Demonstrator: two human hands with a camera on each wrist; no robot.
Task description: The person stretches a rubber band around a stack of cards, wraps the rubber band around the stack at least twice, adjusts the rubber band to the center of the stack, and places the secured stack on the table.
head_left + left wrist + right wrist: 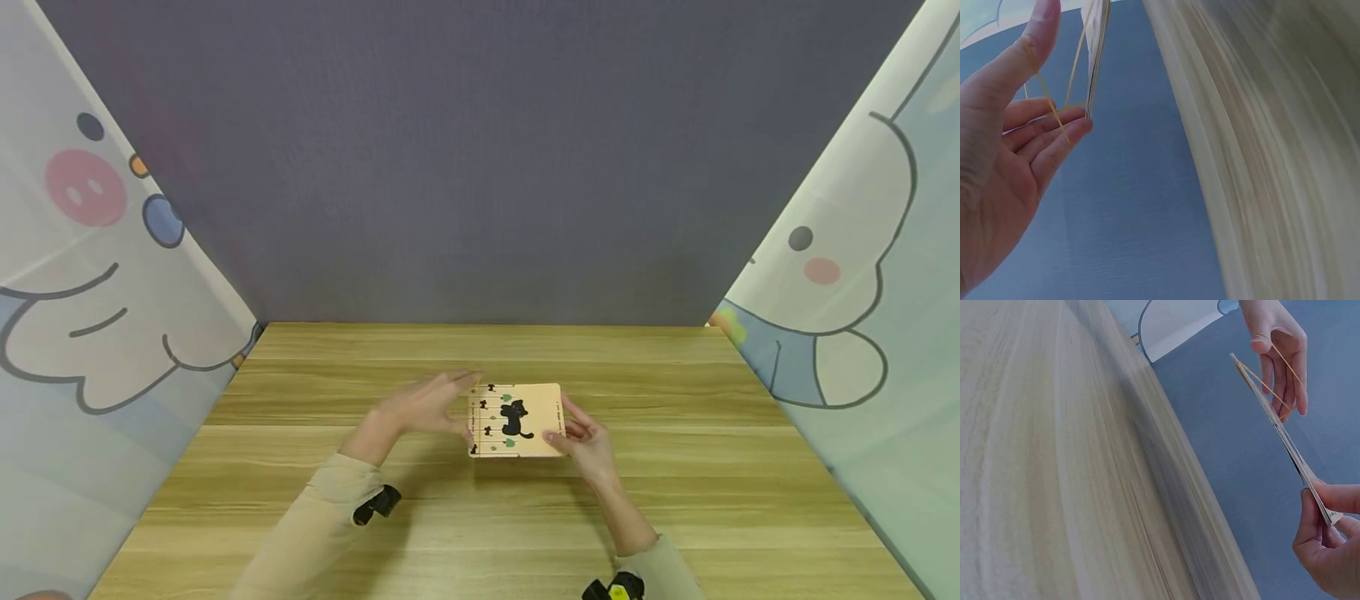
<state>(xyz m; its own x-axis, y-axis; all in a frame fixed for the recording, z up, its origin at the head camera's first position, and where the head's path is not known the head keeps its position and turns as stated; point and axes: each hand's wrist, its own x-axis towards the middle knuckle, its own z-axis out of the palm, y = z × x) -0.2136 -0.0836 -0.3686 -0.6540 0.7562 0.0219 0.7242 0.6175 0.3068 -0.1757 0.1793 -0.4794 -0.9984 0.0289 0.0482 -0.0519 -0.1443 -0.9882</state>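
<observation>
A thin cream booklet (536, 417) with a black cat and small green shapes on its face is held up over the table. My right hand (591, 446) pinches its right edge, thumb on the face and fingers behind. A yellow rubber band (1038, 72) loops around my left hand (431, 404), stretched between the spread thumb and fingers. Part of the band also runs over the booklet's left end. In the left wrist view, the left fingertips touch or nearly touch the booklet's edge. Seen edge-on in the right wrist view, the booklet (1282, 434) has several thin layers.
Both hands are above a wood-grain table (480, 533). A dark grey panel (480, 167) rises behind its far edge, with cartoon-printed curtains (67, 317) on the left and right. Each wrist wears a small black camera (377, 504).
</observation>
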